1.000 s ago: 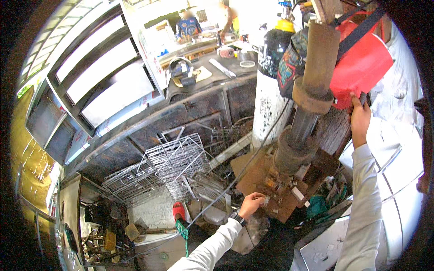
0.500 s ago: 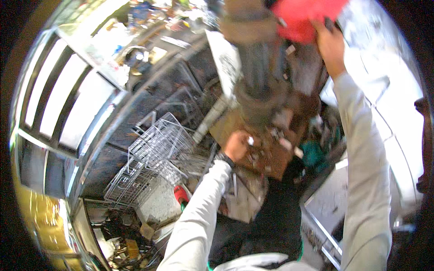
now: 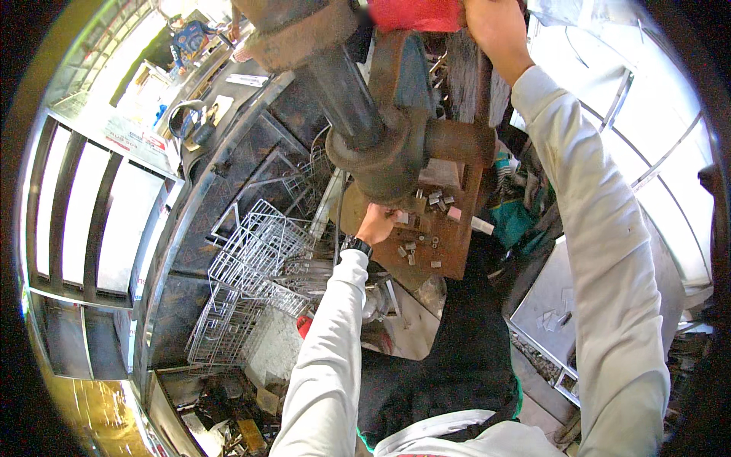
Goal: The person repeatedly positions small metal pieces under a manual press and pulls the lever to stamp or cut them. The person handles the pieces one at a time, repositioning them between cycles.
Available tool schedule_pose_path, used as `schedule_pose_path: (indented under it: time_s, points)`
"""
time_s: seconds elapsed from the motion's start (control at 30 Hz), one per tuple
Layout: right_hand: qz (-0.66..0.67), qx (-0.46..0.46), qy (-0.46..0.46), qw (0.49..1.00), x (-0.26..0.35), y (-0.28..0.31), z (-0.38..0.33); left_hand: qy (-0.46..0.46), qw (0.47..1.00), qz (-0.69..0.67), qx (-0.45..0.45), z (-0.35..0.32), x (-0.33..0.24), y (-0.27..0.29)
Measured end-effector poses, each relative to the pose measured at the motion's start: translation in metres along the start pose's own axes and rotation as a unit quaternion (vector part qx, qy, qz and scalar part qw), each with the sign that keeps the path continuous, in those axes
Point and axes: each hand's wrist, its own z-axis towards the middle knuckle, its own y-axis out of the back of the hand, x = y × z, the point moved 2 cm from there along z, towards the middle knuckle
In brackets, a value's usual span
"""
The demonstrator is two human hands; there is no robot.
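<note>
A heavy, rusty hand press (image 3: 346, 95) stands in front of me, its thick dark column ending above a brown metal plate (image 3: 449, 255). Under the press head is my left hand (image 3: 376, 224), with a dark watch on the wrist. Its fingers are closed at a small pale metal piece (image 3: 402, 218), partly hidden by the press. Several small cut metal pieces (image 3: 412, 247) lie scattered on the plate. High up, my right hand (image 3: 496, 32) grips the edge of a red part (image 3: 415, 14) at the top of the press; its fingertips are largely out of sight.
Wire racks (image 3: 259, 255) are stacked to the left beside a dark bench (image 3: 228, 164) with a headset-like item (image 3: 190, 122) on it. A scrap box (image 3: 171, 404) sits at lower left. Teal cloth (image 3: 502, 202) hangs right of the plate. Farther right stands a grey metal panel (image 3: 552, 305).
The view has steadied and the press has shifted left in it. My right hand stays at the red part, now nearer the top edge. My left hand remains under the press head.
</note>
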Motion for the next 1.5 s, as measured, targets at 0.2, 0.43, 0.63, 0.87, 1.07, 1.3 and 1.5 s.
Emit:
schedule_pose_path:
  time_s: [0.2,0.43,0.63,0.87,1.07,1.3,1.5]
  points:
    - [-0.014,0.01,0.045,0.999,-0.001,0.006,0.005,0.006,0.997,0.056,0.061,0.01,-0.033,0.0]
    - [-0.067,0.062,-0.082,0.992,-0.013,0.0,0.007,-0.057,0.985,0.154,0.045,0.008,-0.033,0.0]
    - [-0.033,0.013,-0.009,0.999,-0.018,0.004,0.01,-0.143,0.98,0.141,0.009,0.019,-0.03,0.005]
    - [-0.024,0.055,-0.086,0.994,-0.012,0.004,0.01,-0.138,0.973,0.173,0.058,0.019,-0.009,-0.006]
    - [-0.086,0.063,-0.005,0.994,-0.024,0.008,0.019,-0.099,0.98,0.164,0.045,0.009,-0.042,0.006]
    - [0.029,0.039,-0.048,0.998,-0.007,0.004,0.006,-0.073,0.969,0.184,0.148,-0.002,-0.061,0.027]
    - [0.047,0.012,-0.017,0.999,-0.01,0.003,0.006,-0.098,0.957,0.194,0.193,0.004,-0.079,0.034]
